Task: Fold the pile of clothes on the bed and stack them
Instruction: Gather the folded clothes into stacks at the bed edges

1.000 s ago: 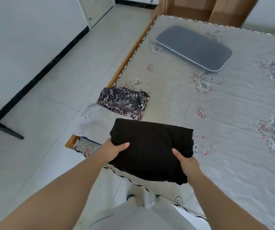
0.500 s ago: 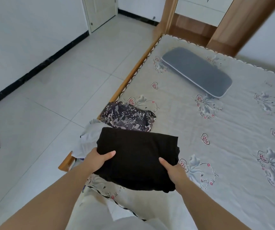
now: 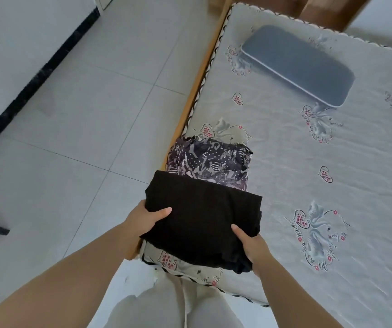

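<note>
— Clothes first: what is held, and how?

— Both hands carry a folded black garment (image 3: 204,216) at the near left corner of the bed (image 3: 308,185). The left hand (image 3: 142,218) grips its left edge, thumb lying on top and fingers hidden underneath. The right hand (image 3: 253,247) holds the near right corner the same way, thumb on top, fingers tucked below the cloth.

— Where does the black piece sit relative to the rest?

— Its far edge overlaps a folded patterned garment (image 3: 210,163), dark with pale dots and streaks, which lies on the bed just beside the wooden bed frame (image 3: 190,105). Whether the black piece rests on anything beneath it I cannot tell.

— Any boxes or baskets?

— None that I can point to. A flat grey cushion (image 3: 296,65) lies further up the bed, well apart from the clothes.

— And the surface?

— A pale grey bedsheet (image 3: 284,143) printed with hearts and swans, edged with a dark scalloped trim.

— The room?

— Light tiled floor (image 3: 83,114) to the left, a white wall with a black skirting board (image 3: 36,74), and brown wooden furniture beyond the head of the bed.
</note>
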